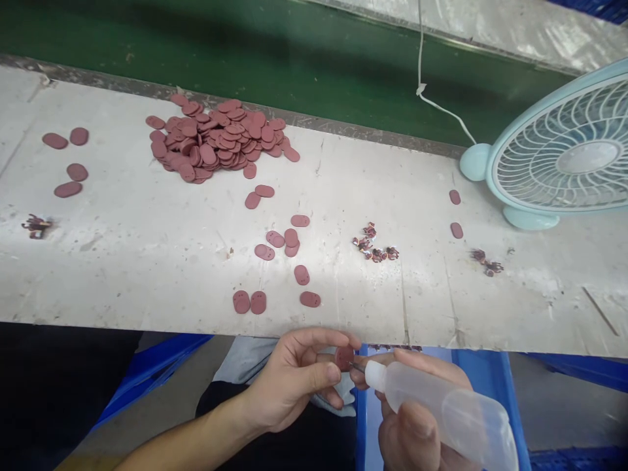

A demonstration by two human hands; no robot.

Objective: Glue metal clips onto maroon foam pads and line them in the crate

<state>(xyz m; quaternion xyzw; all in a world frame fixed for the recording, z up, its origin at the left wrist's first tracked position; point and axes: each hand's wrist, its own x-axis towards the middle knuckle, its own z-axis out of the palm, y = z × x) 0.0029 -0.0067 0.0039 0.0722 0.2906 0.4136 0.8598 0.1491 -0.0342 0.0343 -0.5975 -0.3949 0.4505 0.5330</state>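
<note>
Head view: by the desk [147, 261]'s near edge, a bottle [461, 405] is gripped in the right hand [412, 432]; the left hand [287, 379] pinches a maroon piece [344, 357] at the bottle's thin tip [358, 367]. Oversqueezing could flood the piece; a slack pinch, drop it.

No text, label, brand, number or sign can be read. No lettering can be made out on the translucent bottle [449, 409], on the reddish oval piece [344, 355] at its tip, on the heaped pieces [223, 139] or on the fan [589, 157]. The tiny dark marks on some pieces cannot be read as characters.
</note>
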